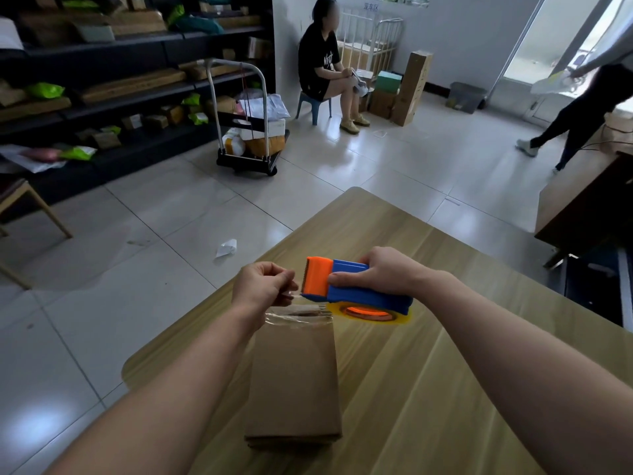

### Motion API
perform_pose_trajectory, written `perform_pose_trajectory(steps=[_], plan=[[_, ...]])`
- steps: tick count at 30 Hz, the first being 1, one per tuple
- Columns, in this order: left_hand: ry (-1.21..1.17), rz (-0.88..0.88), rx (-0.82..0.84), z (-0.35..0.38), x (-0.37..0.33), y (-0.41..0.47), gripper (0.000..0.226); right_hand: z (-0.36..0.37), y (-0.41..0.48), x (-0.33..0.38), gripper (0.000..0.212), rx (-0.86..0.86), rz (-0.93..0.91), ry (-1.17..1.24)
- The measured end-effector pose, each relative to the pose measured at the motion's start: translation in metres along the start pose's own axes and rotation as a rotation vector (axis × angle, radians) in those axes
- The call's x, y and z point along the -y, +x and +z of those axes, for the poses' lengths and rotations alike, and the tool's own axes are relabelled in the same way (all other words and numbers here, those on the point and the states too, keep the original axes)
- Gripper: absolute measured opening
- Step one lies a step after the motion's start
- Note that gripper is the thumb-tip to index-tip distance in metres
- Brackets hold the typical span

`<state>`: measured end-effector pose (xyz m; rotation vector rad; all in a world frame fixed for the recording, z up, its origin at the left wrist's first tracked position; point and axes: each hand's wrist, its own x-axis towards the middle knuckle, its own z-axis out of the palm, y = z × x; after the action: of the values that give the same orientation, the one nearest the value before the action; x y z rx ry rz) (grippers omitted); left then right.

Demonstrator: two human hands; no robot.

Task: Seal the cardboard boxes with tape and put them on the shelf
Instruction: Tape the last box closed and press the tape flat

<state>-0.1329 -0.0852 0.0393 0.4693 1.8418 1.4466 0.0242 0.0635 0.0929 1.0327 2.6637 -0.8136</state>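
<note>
Right hand [383, 272] grips the blue-and-orange tape dispenser [356, 286], fingers curled round its body. Left hand [262, 286] pinches the clear tape end [291, 295] just beside the orange cutter. Both are held above the far end of a flat cardboard box [294, 382], which lies on the wooden table [445, 371] and carries clear tape across that end. Shelf [102, 87] with parcels stands well apart, far left.

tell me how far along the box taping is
Done: some clear tape already lies across the far end of the cardboard box. In hand: the right hand grips the tape dispenser while the left hand pinches the free tape end above that end. Left: finishing the seal and moving the box, which lies on the table, to the shelf.
</note>
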Motion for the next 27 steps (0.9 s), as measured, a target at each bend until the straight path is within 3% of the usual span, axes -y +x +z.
perform_pose_trajectory(steps=[6,15,27], plan=[[0.028,-0.134,-0.113,-0.061,0.021,0.008,0.015,-0.011,-0.012,-0.04,0.092,0.054,0.116,-0.103],[0.175,-0.19,-0.168,-0.05,0.049,0.011,0.018,0.006,-0.006,-0.054,0.091,0.104,0.205,-0.09],[0.167,-0.252,-0.181,-0.046,0.064,0.019,0.015,0.021,0.007,-0.063,0.079,0.145,0.24,-0.1]])
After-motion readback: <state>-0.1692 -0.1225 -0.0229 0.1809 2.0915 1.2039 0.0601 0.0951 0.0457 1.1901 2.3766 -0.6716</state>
